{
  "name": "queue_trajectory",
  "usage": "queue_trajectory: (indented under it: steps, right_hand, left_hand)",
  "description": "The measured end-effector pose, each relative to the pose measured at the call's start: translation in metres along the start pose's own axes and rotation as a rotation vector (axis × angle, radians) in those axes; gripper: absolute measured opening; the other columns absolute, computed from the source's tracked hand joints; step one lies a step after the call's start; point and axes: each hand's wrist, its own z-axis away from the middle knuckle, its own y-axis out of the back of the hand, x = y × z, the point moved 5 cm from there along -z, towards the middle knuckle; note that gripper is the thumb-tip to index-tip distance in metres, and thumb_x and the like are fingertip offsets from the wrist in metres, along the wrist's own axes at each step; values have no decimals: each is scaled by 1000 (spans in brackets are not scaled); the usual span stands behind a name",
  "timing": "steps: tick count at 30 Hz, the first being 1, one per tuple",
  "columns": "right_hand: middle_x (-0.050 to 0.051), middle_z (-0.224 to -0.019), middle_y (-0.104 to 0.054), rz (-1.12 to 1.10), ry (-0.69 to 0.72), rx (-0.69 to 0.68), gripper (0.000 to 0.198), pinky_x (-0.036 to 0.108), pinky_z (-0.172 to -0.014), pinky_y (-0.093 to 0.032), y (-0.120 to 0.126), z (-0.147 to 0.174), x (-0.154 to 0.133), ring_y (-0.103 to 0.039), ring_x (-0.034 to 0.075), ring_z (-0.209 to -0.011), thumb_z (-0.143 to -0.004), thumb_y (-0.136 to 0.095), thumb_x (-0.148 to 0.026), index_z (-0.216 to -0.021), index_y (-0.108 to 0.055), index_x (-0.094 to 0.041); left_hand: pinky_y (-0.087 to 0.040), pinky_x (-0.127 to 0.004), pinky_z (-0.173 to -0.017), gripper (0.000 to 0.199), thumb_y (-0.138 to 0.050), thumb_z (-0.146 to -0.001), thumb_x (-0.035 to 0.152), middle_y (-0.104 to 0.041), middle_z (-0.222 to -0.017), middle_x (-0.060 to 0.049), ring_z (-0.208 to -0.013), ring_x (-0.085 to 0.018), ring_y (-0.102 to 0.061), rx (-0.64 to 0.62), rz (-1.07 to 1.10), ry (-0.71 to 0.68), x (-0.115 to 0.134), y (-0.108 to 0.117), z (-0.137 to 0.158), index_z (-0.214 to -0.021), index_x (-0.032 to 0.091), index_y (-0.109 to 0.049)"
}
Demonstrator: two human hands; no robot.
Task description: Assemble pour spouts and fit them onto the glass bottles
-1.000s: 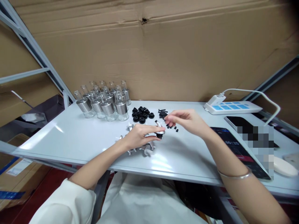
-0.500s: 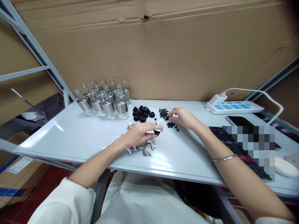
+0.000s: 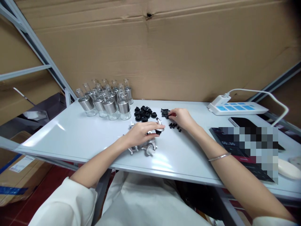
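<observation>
My left hand [image 3: 143, 131] pinches a silver pour spout [image 3: 161, 126] with a black ribbed stopper at its lower end, held above the table. Beneath and behind that hand lie several silver spout parts [image 3: 150, 148], partly covered by it. My right hand [image 3: 182, 116] has its thumb and fingertips together at the near right edge of a small pile of black strip-like pieces [image 3: 165, 111]. Whatever sits between those fingertips is too small and hidden to name. Just below are several tiny black caps [image 3: 174, 126]. Round black stoppers [image 3: 144, 113] are heaped between the hands and the bottles.
Several glass bottles with metal sleeves [image 3: 110, 107] stand at the back left of the white table [image 3: 70, 138]. On the right are a power strip [image 3: 240, 108] with a charger and white cable, a phone [image 3: 237, 121], a dark screen device [image 3: 218, 135] and a white rounded object [image 3: 288, 169].
My right hand has shifted slightly up and its fingertips have drawn in closer at the black strip pieces. My left hand keeps its grip on the spout, almost still. The view moved slightly.
</observation>
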Motion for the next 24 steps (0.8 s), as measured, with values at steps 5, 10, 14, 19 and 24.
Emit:
queue_trajectory:
  steps: [5,10,14,19,24]
  right_hand:
    - [8,-76,-71,-144,-25,245,16,33,-68,-46,35,11,-8,-63,21,-68,-80,-61,-31,-74,-68,-18]
    - [7,-73,-71,-401,-49,149,33,33,-65,-46,46,26,-23,-63,19,-66,-75,-64,-52,-67,-63,-20]
    - [3,-57,-65,-655,-50,-157,43,28,-53,-43,29,33,-41,-57,15,-54,-65,-70,-59,-63,-56,-18]
    - [-2,-50,-58,-876,-50,-164,37,24,-47,-38,31,39,-59,-50,10,-46,-63,-76,-49,-69,-59,-17]
    - [2,-63,-68,-1034,-96,-201,31,29,-58,-48,38,44,-65,-59,13,-54,-56,-81,-43,-71,-69,-18]
  left_hand:
    - [-53,-27,-91,33,-53,-90,28,-69,-113,-7,-108,-16,-64,-1,27,37,-2,2,0,-122,19,-58]
    - [-52,-28,-93,33,-52,-90,28,-68,-117,-7,-112,-16,-62,-36,35,61,-4,0,0,-122,20,-56]
    - [-51,-30,-94,34,-52,-91,28,-67,-118,-7,-114,-17,-61,-50,47,71,-5,0,1,-123,21,-56]
    - [-53,-29,-88,36,-52,-90,29,-64,-121,-7,-106,-16,-64,-36,109,114,-8,-1,1,-126,23,-52]
    - [-53,-29,-83,55,-60,-84,27,-66,-114,-7,-89,-15,-68,14,231,280,-16,-2,5,-133,23,-36]
